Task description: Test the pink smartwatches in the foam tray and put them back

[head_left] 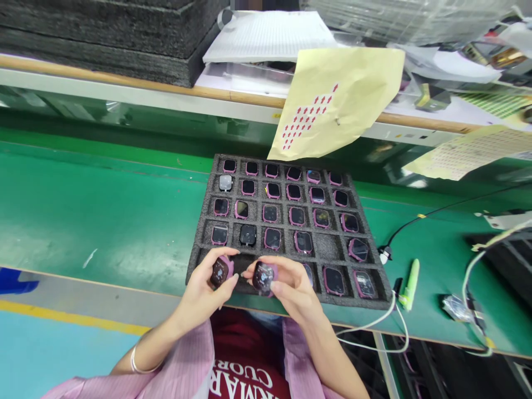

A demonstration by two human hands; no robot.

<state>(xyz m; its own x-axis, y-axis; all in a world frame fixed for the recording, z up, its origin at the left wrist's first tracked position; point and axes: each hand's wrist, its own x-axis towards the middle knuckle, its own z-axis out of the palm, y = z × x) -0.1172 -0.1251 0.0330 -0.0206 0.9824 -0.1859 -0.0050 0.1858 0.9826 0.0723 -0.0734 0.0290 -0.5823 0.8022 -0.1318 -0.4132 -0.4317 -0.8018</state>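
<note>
In my left hand (210,282) is a pink-cased smartwatch body (220,271) without a strap, its dark screen facing up. Between the thumb and fingers of my right hand (291,282) sits a second pink smartwatch body (264,277), with light marks on its lit screen. Both hands are over the near edge of a dark grey foam tray (326,246). Its compartments hold several more watch bodies, mostly pink, plus a black one (248,235) and a whitish one (225,183). My hands hide part of the nearest row.
The tray lies on a green bench (103,205). Right of it are a light-green pen-like tool (411,284), a white cable (403,332) and a small clear plastic packet (457,307). Yellow paper sheets (344,100) hang from the shelf above, which carries black foam blocks (103,39).
</note>
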